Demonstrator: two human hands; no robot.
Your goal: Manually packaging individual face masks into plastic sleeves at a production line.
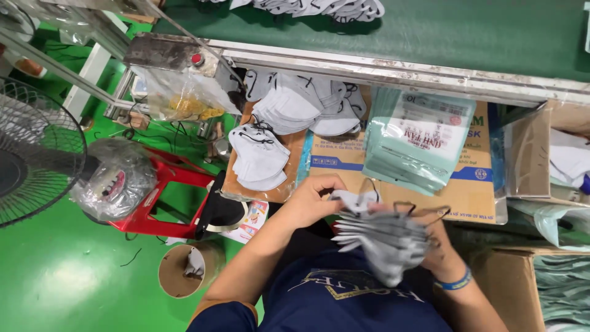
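**Two hands, one fanned stack of grey masks**

Nearest, right hand (439, 246) clenched under a fanned stack of grey masks (381, 237), held just above the lap. Left hand (313, 200) pinching the top mask at its upper edge. Possible slip here: loose stack, ear loops tangled, some masks maybe falling to the green floor (55, 276). Beyond, on the tabletop (467, 197), pale green pouches (415, 144) and white mask piles (304, 104). Farthest, a green conveyor belt (442, 31).
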